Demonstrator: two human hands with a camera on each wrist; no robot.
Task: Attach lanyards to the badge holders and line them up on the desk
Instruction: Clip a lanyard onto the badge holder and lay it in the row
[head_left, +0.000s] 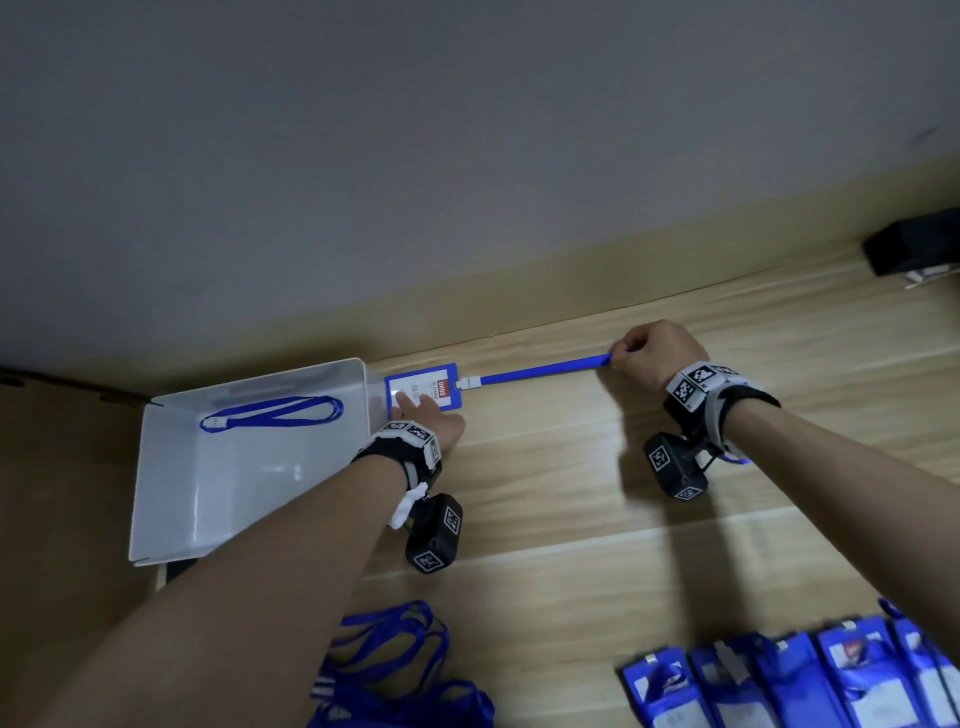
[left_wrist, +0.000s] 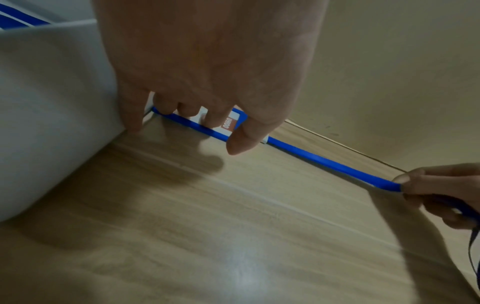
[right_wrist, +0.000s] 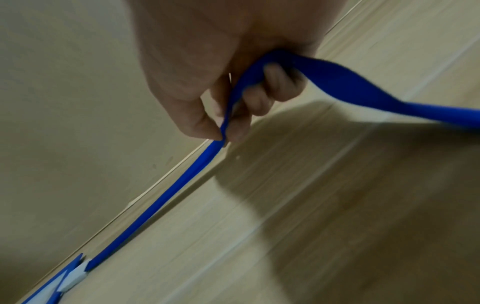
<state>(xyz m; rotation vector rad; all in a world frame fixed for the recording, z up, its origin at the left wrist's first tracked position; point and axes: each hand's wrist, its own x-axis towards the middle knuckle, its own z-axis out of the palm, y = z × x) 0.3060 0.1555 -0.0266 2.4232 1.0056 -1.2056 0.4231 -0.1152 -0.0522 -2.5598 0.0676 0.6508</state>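
Badge holder (head_left: 422, 389): flat on the desk (head_left: 571, 493) at its far edge, close to the wall (head_left: 467, 156), one short side just beside the white bin (head_left: 171, 499), printed face up. Clipped to the other short side by a white clasp (head_left: 469, 383): a blue lanyard (head_left: 545, 370), drawn out rightward in a straight line along the wall.

Left hand (head_left: 431, 421): open, fingers (left_wrist: 215, 121) straight and pressing on the holder's face, thumb off its near edge, little finger on the desk by the bin wall. Probably there as an anchor, so the holder stays put under the pull.

Right hand (head_left: 657, 353): closed on the lanyard, thumb and forefinger pinching the doubled strap, other fingers curled around the slack trailing behind the palm. Probably pulling the strap taut so it lies straight and parallel to the wall, the first piece of a row.

Farther out: one spare lanyard (head_left: 272, 413) looped inside the bin; a heap of loose lanyards (head_left: 395, 670) at the desk's near edge; a row of badge holders (head_left: 805, 680) at the near right, overlapping, too blurred to tell whether strapped or not. A dark object (head_left: 914, 254) at the far right by the wall, unclear.

Judgement: attachment done for this piece, lining-up under way, most of the stock not yet laid out.
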